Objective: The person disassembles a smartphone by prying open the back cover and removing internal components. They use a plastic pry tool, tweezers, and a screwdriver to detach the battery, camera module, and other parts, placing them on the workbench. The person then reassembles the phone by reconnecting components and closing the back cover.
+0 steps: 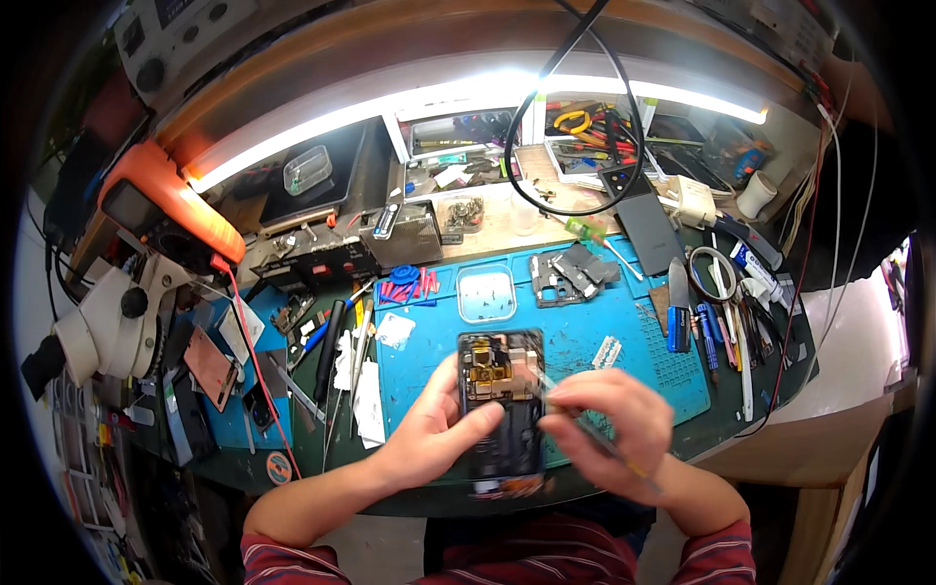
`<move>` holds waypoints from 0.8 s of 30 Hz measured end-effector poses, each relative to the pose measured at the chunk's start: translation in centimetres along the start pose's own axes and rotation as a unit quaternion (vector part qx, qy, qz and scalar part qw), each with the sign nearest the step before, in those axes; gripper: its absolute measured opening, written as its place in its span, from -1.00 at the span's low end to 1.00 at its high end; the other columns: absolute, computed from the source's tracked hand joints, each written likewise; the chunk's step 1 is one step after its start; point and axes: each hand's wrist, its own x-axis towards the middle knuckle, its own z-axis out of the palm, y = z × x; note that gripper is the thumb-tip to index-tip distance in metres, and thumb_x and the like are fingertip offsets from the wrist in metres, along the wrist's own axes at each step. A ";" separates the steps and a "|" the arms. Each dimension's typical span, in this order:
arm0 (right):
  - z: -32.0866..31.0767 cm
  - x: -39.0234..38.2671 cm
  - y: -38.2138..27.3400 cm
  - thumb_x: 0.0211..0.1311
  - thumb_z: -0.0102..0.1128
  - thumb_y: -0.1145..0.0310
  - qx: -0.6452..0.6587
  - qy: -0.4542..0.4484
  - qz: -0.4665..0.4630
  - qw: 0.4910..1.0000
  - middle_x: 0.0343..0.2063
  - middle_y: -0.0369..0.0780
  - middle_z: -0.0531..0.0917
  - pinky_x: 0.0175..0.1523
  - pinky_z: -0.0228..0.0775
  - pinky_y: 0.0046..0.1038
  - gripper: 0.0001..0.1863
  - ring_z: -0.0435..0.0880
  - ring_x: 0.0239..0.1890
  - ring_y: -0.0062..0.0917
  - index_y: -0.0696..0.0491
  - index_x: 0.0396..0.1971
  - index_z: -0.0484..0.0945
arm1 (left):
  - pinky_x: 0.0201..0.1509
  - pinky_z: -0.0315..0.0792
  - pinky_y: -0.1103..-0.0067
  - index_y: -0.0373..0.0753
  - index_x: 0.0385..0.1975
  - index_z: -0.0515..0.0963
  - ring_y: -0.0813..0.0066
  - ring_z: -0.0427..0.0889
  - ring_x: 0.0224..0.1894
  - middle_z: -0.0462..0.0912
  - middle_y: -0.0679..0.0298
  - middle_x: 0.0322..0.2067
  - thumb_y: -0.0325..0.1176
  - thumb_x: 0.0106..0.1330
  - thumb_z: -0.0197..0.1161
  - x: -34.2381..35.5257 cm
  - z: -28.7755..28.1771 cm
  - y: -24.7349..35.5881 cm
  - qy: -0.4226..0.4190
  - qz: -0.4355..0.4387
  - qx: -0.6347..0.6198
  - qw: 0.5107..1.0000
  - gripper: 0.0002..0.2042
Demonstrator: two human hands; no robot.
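An opened smartphone [499,439], its inner boards and gold-coloured parts bare, is tilted a little above the near edge of the mat. My left hand [439,427] grips it by the left side, thumb lying across the front. In my right hand [614,419] is a slim pointed tool [606,447], pinched between the fingers; motion smears it, so its exact kind cannot be made out. The tool's tip comes close to the phone's upper right edge; whether it touches is unclear.
The blue work mat [429,336] bears a clear plastic tray [486,294], dark phone parts [573,275] and a razor blade [606,352]. Rightward lie a blue-handled knife [679,307] and several tools. An orange multimeter [171,210] and white microscope [107,327] stand left. A black cable loop [509,146] hangs overhead.
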 end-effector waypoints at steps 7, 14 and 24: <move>-4.3 -0.8 1.8 0.15 0.59 0.58 0.032 -0.077 0.097 0.992 -0.27 -0.13 0.78 -0.20 0.63 -0.48 -0.68 0.76 -0.30 -0.48 0.17 -0.09 0.72 | 0.20 0.60 0.36 -0.24 0.46 0.36 0.23 0.75 0.12 0.73 -0.02 0.11 -0.37 0.38 0.46 0.5 -1.4 2.4 -0.083 -0.075 0.303 0.946 -0.35; -6.9 -2.6 2.8 0.21 0.54 0.56 -0.113 -0.158 0.088 0.977 -0.30 -0.18 0.78 -0.27 0.58 -0.43 -0.71 0.75 -0.34 -0.50 0.13 -0.06 0.74 | 0.17 0.50 0.31 -0.25 0.29 0.56 0.07 0.59 0.08 0.63 0.15 0.00 -0.44 0.28 0.48 1.4 -0.1 3.6 -0.115 0.058 0.542 0.831 -0.46; -9.8 -1.4 3.0 0.48 0.14 0.63 0.195 -0.205 0.355 0.891 -0.14 -0.12 0.75 -0.14 0.70 -0.43 -0.71 0.82 -0.13 -0.39 0.17 0.12 0.65 | 0.28 0.32 0.23 -0.22 0.30 0.54 0.11 0.49 0.14 0.53 0.17 0.11 -0.26 0.25 0.51 -0.6 1.4 1.2 -0.020 0.159 0.651 0.742 -0.41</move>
